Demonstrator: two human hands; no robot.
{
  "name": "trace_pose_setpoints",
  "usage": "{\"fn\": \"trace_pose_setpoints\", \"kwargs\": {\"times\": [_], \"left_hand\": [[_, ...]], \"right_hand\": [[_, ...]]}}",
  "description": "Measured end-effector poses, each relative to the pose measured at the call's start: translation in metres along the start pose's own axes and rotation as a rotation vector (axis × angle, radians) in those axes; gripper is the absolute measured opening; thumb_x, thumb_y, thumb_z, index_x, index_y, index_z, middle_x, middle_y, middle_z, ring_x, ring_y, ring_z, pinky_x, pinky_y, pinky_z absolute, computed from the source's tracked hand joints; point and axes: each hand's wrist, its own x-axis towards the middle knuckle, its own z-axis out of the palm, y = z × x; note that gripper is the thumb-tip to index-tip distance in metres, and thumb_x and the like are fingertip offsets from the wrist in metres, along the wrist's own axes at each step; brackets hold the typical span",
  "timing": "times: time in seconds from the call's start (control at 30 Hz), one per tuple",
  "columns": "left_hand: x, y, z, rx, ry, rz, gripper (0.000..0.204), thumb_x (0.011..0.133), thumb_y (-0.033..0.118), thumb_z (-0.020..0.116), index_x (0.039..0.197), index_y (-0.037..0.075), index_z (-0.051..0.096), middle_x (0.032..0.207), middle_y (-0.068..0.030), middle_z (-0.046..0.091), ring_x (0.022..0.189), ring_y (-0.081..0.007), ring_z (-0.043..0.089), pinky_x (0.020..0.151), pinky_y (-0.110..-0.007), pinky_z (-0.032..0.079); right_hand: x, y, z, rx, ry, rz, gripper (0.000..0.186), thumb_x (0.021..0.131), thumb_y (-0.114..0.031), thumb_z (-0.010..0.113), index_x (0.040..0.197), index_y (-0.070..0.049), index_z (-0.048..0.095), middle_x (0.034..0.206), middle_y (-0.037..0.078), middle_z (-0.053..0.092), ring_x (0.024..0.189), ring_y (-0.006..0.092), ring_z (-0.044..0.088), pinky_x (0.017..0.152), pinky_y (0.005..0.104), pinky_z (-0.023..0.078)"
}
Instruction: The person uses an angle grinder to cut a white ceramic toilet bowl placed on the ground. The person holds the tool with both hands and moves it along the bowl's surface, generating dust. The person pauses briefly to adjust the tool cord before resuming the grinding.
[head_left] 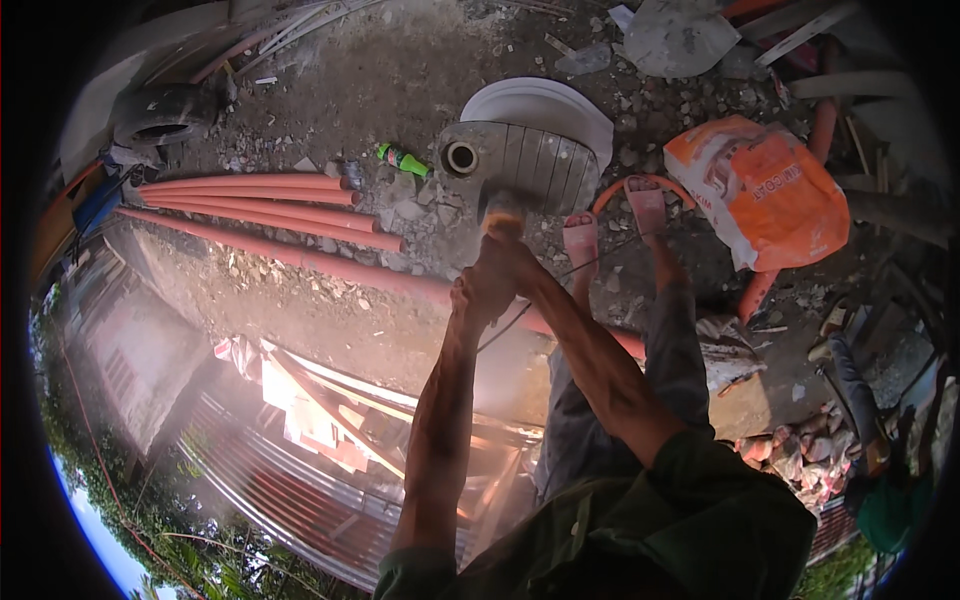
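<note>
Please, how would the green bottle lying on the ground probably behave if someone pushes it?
The green bottle would probably roll, because it lies on its side and its body looks rounded. The loose stones near it may soon stop it, since the ground looks uneven.

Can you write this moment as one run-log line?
Left hand: gripping orange tool | Right hand: gripping same tool | Tool position: over grey grooved slab, contact unclear | Nearby: green bottle
</note>
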Motion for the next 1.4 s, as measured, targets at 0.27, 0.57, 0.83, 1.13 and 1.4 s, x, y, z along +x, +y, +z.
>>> {"fn": "trace_pose_setpoints", "kwargs": {"times": [0.27,0.57,0.83,1.13,1.4], "left_hand": [[0.008,0.012,-0.005,-0.03,0.065,0.031,0.08,0.079,0.031,0.067,0.151,0.024,0.032,0.096,-0.0302,0.07,0.096,-0.0519,0.065,0.086,-0.059,0.052],[0.016,0.03,-0.016,0.034,0.114,0.066,0.074,0.082,0.031,0.068,0.147,0.022,0.035,0.095,-0.0306,0.069,0.095,-0.0522,0.065,0.084,-0.06,0.052],[0.019,0.033,-0.022,0.039,0.127,0.075,0.076,0.081,0.028,0.068,0.149,0.021,0.034,0.094,-0.0313,0.069,0.094,-0.0529,0.064,0.083,-0.061,0.051],[0.032,0.039,-0.024,0.036,0.151,0.102,0.076,0.081,0.029,0.068,0.148,0.021,0.034,0.095,-0.0302,0.069,0.096,-0.0522,0.064,0.084,-0.061,0.051],[0.032,0.052,-0.033,0.062,0.165,0.076,0.075,0.08,0.03,0.068,0.147,0.021,0.035,0.1,-0.03,0.069,0.099,-0.0505,0.065,0.087,-0.059,0.051]], "right_hand": [[-0.001,-0.019,0.007,0.068,-0.02,-0.026,0.033,0.108,-0.033,0.038,0.091,-0.01,0.054,0.078,0.0,0.053,0.072,0.0131,0.054,0.068,0.029,0.046],[0.02,-0.031,0.002,0.081,-0.167,-0.044,0.029,0.104,-0.028,0.042,0.086,-0.008,0.054,0.074,0.003,0.055,0.069,0.0167,0.054,0.067,0.0302,0.046],[0.0,-0.056,0.034,0.105,0.07,-0.058,0.026,0.103,-0.029,0.05,0.088,-0.009,0.058,0.075,0.0,0.055,0.068,0.013,0.055,0.062,0.028,0.045],[-0.022,-0.082,0.056,-0.024,0.099,-0.134,0.028,0.099,-0.038,0.058,0.096,-0.011,0.062,0.079,-0.002,0.055,0.073,0.0107,0.056,0.064,0.0266,0.047],[-0.015,-0.094,0.056,0.02,0.152,-0.134,0.026,0.099,-0.037,0.059,0.096,-0.011,0.061,0.081,-0.002,0.056,0.072,0.0104,0.056,0.064,0.0263,0.047]]}}
